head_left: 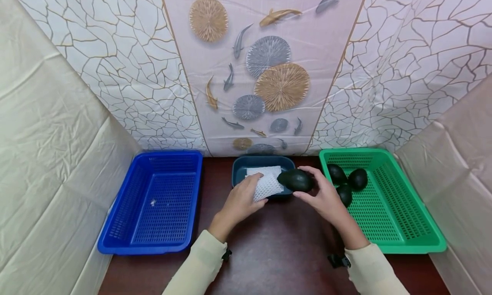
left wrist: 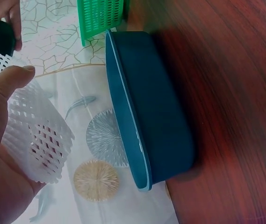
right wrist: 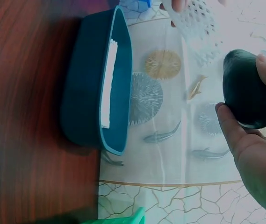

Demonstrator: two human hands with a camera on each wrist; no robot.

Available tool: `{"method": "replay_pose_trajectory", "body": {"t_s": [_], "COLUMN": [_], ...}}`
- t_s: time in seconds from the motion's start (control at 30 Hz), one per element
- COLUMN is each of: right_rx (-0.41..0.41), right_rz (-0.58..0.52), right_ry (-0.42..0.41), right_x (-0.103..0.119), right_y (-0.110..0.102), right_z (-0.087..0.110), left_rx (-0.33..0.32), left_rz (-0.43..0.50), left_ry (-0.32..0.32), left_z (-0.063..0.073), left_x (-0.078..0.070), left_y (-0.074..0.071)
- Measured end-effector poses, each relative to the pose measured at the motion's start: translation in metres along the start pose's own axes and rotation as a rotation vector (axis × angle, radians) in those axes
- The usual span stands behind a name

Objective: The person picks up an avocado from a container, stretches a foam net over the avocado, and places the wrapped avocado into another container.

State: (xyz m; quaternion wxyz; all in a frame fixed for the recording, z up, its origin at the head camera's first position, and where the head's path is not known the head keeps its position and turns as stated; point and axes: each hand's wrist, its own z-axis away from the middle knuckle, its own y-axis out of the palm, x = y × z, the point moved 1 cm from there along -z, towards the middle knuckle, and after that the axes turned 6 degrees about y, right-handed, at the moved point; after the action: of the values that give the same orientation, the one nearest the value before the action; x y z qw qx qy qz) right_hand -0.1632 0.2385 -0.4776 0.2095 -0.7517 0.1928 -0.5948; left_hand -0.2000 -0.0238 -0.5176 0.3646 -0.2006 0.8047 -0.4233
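In my left hand [head_left: 242,198] I hold a white foam mesh sleeve [head_left: 266,187], thumb on one side and fingers on the other. The left wrist view shows the netted sleeve [left wrist: 34,128] with its open end toward the fruit. My right hand [head_left: 324,197] grips a dark green avocado [head_left: 297,180] by its wide end, and its narrow end points at the sleeve's mouth. In the head view the two overlap slightly; whether they touch I cannot tell. Both are above the front of a dark teal bin [head_left: 239,162], where more white foam netting [right wrist: 108,84] lies.
On the right a green basket [head_left: 413,211] has several dark avocados [head_left: 358,179] near its left side. A blue basket [head_left: 169,209] with a small white scrap [head_left: 153,202] stands on the left. Patterned cloth [head_left: 250,73] rises behind the dark wood table [head_left: 269,252].
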Motion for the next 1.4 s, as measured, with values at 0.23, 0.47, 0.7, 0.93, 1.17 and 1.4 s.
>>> {"method": "replay_pose_trajectory", "body": {"t_s": [0.23, 0.47, 0.7, 0.93, 1.17, 1.4], "right_rx": [0.017, 0.074, 0.111, 0.140, 0.148, 0.191], "right_rz": [0.074, 0.112, 0.098, 0.073, 0.061, -0.042], "right_ry": [-0.071, -0.087, -0.079, -0.089, -0.089, -0.077], "right_x": [0.004, 0.006, 0.008, 0.006, 0.003, 0.000], "right_y": [0.001, 0.004, 0.009, 0.017, 0.018, 0.012], "right_z": [-0.004, -0.004, -0.004, -0.004, -0.002, 0.000], "left_rx": [0.005, 0.009, 0.000, -0.043, -0.038, -0.012], "left_rz": [-0.069, -0.092, -0.096, -0.076, -0.066, -0.047], "left_ry": [0.052, 0.086, 0.124, 0.160, 0.150, 0.127], "left_z": [-0.001, -0.001, 0.000, 0.000, 0.000, 0.000], "left_x": [0.000, -0.006, -0.009, -0.012, -0.014, -0.014], "left_y": [0.003, 0.004, 0.005, 0.006, 0.006, 0.005]}}
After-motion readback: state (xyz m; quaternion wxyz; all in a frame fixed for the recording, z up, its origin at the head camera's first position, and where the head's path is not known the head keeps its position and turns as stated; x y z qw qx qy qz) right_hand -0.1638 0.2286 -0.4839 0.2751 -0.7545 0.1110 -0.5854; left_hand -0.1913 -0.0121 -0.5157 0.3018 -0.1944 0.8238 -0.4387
